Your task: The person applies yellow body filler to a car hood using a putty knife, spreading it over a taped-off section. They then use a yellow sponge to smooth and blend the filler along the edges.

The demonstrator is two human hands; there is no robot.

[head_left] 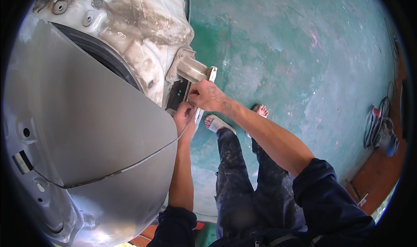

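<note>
My left hand (185, 115) is closed at the edge of a grey car body panel (113, 125), its fingers pinched on a thin grey cable (150, 157). The cable lies across the panel and rises to that hand. Right above it, almost touching, my right hand (209, 96) has its fingers curled together. Whatever those fingers hold is hidden. Both hands are beside a dark slot (177, 94) and below a dusty beige metal bracket (190, 68). A narrow white strip (198, 116) runs down next to my left hand.
Stained white bodywork (147, 19) with bolt holes extends beyond the panel, with a dark curved opening (97, 54) between them. My feet stand on a worn green floor (278, 60) beside the car. Coiled cables and tools (382, 125) lie at the far right.
</note>
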